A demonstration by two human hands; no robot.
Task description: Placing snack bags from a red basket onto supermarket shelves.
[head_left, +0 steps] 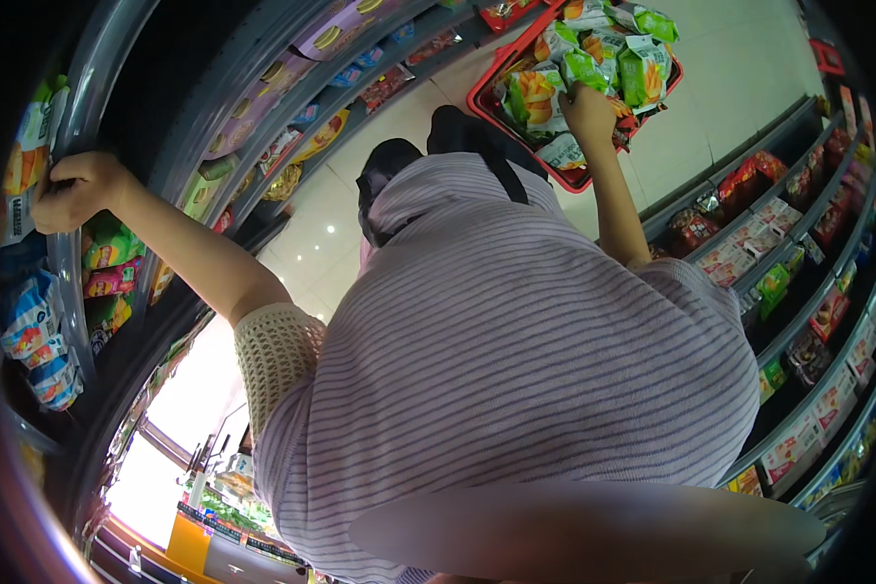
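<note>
Setting: a shop aisle, seen from above the person's striped top (516, 341); shelving curves along both sides.
Left hand (73, 190): at nine o'clock; grip clenched around the grey shelf edge (68, 117), no packet seen in it.
Right hand (586, 109): at one o'clock, reached down into the red basket (484, 97); grip closed about a snack packet (621, 125), though the fingers are partly hidden and the hold cannot be fully made out.
Snack packets (603, 54): green, orange and white bags, heaped loosely in the basket at twelve to one o'clock, touching and overlapping one another.
Basket: set on the pale floor (749, 58), just beyond two dark shoes (428, 146).
Left shelves: bagged snacks (107, 263) stacked just below the left hand, at eight to nine o'clock.
Right shelves (798, 292): red and white boxed goods in rows, at three to four o'clock.
Handling advice: the packet is best pinched by its sealed edge or flat body, not squeezed, since such bags are judged air-filled and easily crushed.
Balance advice: the shelf edge is judged a steadying hold while bent over; weight is better kept off it.
Risk: neighbouring bags may slide or be dragged when one is lifted from the heap.
</note>
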